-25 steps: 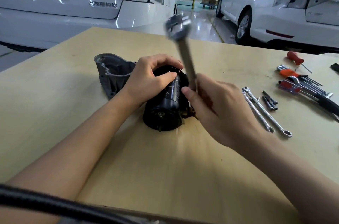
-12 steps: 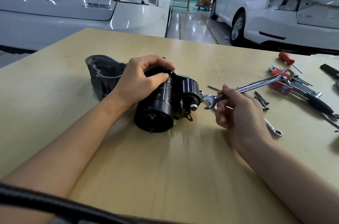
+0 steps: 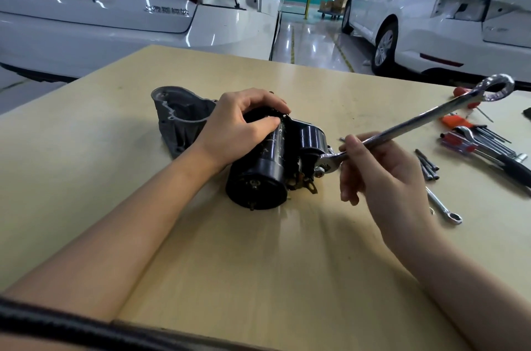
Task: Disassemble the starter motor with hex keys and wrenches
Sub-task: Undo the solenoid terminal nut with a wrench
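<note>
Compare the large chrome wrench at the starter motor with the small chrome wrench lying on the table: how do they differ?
The large chrome combination wrench is held by the right hand, raised at a slant, open end at a nut on the black starter motor. The small chrome wrench lies flat on the table, untouched and much thinner. Both have a ring end.

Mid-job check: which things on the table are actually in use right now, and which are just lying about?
In use:
- starter motor, gripped by left hand
- combination wrench, held by right hand, open end at the motor's terminal nut

Lying about:
- small wrench
- long bolts
- hex key set
- red-handled screwdriver
</note>
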Demonstrator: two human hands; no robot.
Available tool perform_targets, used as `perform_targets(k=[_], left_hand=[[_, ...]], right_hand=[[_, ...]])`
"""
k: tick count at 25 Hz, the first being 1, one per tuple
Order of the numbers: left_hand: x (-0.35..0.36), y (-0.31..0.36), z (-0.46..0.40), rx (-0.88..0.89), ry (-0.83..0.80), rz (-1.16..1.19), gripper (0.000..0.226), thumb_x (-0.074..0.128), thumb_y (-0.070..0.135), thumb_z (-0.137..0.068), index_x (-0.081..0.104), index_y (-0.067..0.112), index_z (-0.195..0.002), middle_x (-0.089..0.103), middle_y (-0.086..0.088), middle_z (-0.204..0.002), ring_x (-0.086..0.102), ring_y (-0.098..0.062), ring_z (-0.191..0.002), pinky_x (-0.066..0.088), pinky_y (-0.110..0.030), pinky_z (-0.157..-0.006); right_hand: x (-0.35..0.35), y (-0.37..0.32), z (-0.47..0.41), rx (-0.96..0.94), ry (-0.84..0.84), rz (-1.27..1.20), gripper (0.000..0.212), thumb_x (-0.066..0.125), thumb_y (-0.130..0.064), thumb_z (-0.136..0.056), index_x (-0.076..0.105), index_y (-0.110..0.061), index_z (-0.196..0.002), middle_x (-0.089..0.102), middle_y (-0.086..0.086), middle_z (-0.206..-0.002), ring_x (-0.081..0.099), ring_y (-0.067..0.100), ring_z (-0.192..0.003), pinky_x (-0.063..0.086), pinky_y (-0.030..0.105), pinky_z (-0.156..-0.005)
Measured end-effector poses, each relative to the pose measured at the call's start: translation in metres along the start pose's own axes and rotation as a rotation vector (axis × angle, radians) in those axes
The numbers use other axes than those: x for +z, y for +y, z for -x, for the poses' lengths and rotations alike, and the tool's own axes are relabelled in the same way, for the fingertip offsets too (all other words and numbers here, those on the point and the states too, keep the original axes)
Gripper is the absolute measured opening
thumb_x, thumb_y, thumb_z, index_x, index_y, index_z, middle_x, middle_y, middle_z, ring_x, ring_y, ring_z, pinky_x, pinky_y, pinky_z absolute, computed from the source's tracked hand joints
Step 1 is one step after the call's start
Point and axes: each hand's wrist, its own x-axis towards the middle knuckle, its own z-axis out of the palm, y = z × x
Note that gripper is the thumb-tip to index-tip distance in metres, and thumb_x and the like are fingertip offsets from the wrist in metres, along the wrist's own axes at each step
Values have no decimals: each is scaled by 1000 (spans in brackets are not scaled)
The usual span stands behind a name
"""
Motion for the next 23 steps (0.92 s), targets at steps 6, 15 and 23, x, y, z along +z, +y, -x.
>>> perform_targets(k=[6, 15, 23], left_hand=[[-2, -4, 0, 20, 12, 6, 23, 61, -10, -83, 71, 10, -90, 71, -5, -102, 66, -10, -101, 49, -21, -93], [-2, -5, -3, 23, 3, 11, 25, 62, -11, -82, 72, 11, -90, 70, -8, -106, 65, -13, -105, 48, -24, -98], [-1, -3, -2, 23, -9, 23, 27, 62, -12, -83, 71, 12, -90, 70, -9, -106, 65, -15, -105, 48, -24, -99]], right_hand=[[13, -15, -12, -422, -212, 610, 21, 58, -24, -94, 54, -14, -76, 41, -5, -49, 39, 13, -47, 30, 21, -46], [5, -9, -9, -316, -35, 301, 20, 56, -21, -96, 56, -17, -77, 50, -4, -51, 39, 9, -42, 30, 19, -41], [-6, -2, -7, 303, 106, -180, 25, 55, -23, -96, 56, -8, -78, 50, 1, -50, 40, 17, -40, 31, 24, -39]])
